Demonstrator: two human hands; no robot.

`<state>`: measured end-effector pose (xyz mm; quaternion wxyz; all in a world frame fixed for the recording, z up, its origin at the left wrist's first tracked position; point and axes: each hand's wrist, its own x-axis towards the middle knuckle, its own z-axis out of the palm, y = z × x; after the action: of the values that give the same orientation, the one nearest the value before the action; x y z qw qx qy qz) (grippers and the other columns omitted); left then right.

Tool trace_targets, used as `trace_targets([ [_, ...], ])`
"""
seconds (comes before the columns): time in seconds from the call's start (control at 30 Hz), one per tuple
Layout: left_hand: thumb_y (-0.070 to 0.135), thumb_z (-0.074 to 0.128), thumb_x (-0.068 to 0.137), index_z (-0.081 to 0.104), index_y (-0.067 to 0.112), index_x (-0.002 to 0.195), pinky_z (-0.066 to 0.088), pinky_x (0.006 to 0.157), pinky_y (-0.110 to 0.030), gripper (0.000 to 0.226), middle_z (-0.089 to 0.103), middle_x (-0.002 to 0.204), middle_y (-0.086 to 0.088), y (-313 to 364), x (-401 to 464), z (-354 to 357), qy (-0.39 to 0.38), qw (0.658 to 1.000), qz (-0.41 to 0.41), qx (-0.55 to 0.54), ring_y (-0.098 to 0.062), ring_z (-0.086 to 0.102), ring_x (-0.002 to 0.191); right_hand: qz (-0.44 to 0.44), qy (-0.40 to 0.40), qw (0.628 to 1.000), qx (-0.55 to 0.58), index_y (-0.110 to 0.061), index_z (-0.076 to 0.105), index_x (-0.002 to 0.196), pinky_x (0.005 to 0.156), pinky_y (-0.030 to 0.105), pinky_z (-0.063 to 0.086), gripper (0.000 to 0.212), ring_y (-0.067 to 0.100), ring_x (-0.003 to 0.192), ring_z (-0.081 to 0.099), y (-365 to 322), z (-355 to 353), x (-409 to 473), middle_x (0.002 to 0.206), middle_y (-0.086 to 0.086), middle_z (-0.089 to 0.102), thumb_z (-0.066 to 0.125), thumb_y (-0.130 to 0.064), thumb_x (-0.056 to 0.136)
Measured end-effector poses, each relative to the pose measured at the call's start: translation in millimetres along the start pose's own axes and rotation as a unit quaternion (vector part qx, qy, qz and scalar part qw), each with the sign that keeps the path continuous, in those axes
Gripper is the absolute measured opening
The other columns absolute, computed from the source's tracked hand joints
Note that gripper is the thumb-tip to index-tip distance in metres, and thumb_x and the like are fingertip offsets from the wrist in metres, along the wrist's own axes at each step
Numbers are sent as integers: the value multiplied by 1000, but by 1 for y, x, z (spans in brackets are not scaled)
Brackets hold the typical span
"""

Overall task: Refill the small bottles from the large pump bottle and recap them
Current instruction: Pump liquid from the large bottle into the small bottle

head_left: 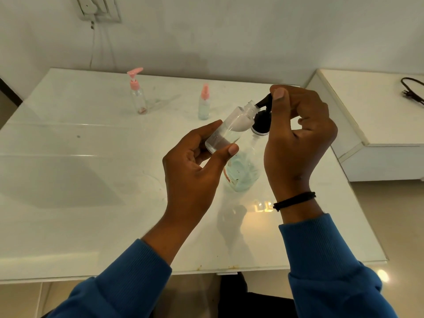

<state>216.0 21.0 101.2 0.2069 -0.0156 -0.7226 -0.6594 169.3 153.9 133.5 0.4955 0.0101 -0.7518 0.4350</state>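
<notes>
Three small bottles in view. I hold one uncapped small bottle [226, 128] tilted in my left hand [195, 161], grip clasped round its base, mouth against the black nozzle. My right hand [298, 134] is curled over the pump head [263, 104] of the large pump bottle [243, 171], standing on the table [91, 203]. The pink-pump bottle [137, 92] and pink-spray bottle [203, 103] stand capped at the far side. The held bottle looks light, thin-walled and slick; best taken low on the body, leaving the neck free.
</notes>
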Motion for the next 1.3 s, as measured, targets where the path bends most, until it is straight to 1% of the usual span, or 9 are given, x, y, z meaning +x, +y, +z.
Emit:
trace_targets([
  [0.37, 27, 76, 85, 66, 15, 123, 53, 88, -13, 42, 71, 119, 6, 1, -1, -2, -16, 1000, -11, -13, -7, 68, 110, 12, -4, 1000, -2, -9, 74, 86, 68, 21, 39, 21, 3, 73, 55, -2, -1, 0, 86, -11, 69, 60, -19, 97],
  [0.57, 18, 76, 85, 62, 15, 121, 53, 90, -14, 39, 70, 118, 7, 0, 0, -5, -14, 999, -29, -41, -4, 68, 108, 18, -9, 1000, 3, -9, 74, 86, 68, 19, 40, 21, 16, 77, 61, -4, -2, 1, 88, -6, 72, 60, -21, 98],
  [0.67, 13, 76, 86, 59, 11, 122, 53, 89, -15, 40, 70, 118, 4, -3, 2, -8, -3, 998, -35, -49, -5, 69, 108, 28, -13, 1000, 4, -12, 74, 86, 69, 17, 38, 19, 8, 77, 59, -6, -2, 1, 87, -11, 70, 61, -19, 98],
  [0.77, 12, 77, 87, 55, 6, 124, 55, 91, -22, 44, 70, 120, -5, -8, 7, -11, 15, 997, -39, -62, -15, 70, 109, 29, -14, 999, 1, -14, 73, 86, 70, 19, 38, 18, -1, 76, 55, -7, -2, 1, 87, -13, 68, 61, -18, 98],
  [0.87, 17, 77, 88, 53, 4, 126, 56, 96, -32, 47, 69, 123, -9, -13, 12, -15, 34, 997, -37, -57, -23, 69, 113, 15, -11, 1000, -6, -17, 71, 87, 71, 21, 41, 15, 4, 79, 58, -8, -3, 0, 90, -11, 69, 61, -19, 98],
  [1.03, 17, 78, 88, 51, 4, 126, 56, 99, -38, 48, 68, 125, -10, -18, 24, -27, 77, 996, -33, -32, -22, 68, 115, -9, 7, 1000, -12, -14, 71, 87, 78, 46, 50, 15, 7, 94, 62, -12, -3, 0, 101, -9, 70, 62, -20, 96],
  [1.1, 21, 78, 88, 50, 7, 126, 55, 100, -41, 49, 67, 125, -10, -22, 31, -35, 95, 995, -31, -16, -25, 67, 116, -45, 25, 998, -23, -16, 70, 91, 82, 43, 49, 7, 12, 101, 60, -17, -3, -1, 107, -4, 70, 64, -16, 95],
  [1.2, 24, 79, 86, 48, 11, 124, 54, 101, -44, 51, 67, 126, -13, -29, 41, -49, 115, 992, -37, -18, -27, 66, 116, -106, 44, 993, -31, -4, 74, 94, 91, 23, 38, 8, 34, 100, 58, -31, -3, -6, 111, 16, 67, 67, -6, 91],
  [1.3, 20, 78, 86, 47, 13, 122, 56, 99, -43, 48, 67, 124, -14, -31, 49, -61, 139, 989, -36, -19, -25, 68, 114, -160, -1, 987, 4, 0, 75, 97, 83, 41, 45, 12, 28, 96, 54, -50, 2, -24, 107, 22, 61, 65, -3, 90],
])
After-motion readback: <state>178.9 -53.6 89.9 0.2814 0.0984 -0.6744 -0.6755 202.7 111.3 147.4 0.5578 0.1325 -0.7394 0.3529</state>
